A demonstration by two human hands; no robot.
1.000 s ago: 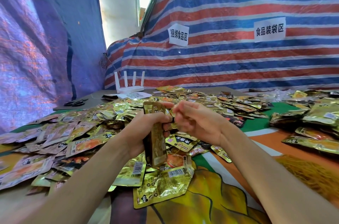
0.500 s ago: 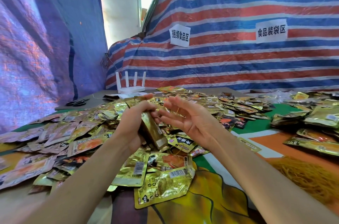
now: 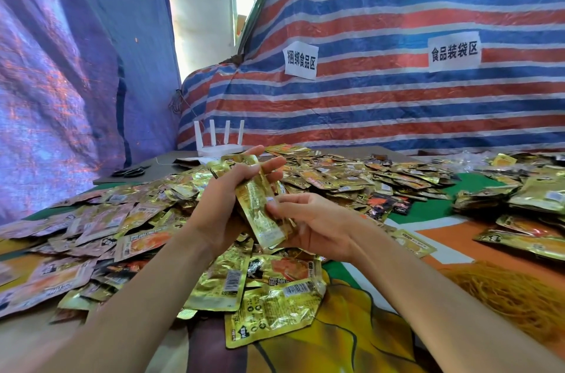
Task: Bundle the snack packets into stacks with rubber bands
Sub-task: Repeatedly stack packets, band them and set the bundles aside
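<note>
One packet stack (image 3: 258,210) held between left hand (image 3: 220,207) and right hand (image 3: 321,229).

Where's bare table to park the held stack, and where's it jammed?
Free for the gold packet stack: green-and-orange cloth strip between the central loose gold foil packets and right-side packet heaps; yellow printed cloth between the forearms. Grey board by the white router is partly free. Left and centre are crowded.
</note>
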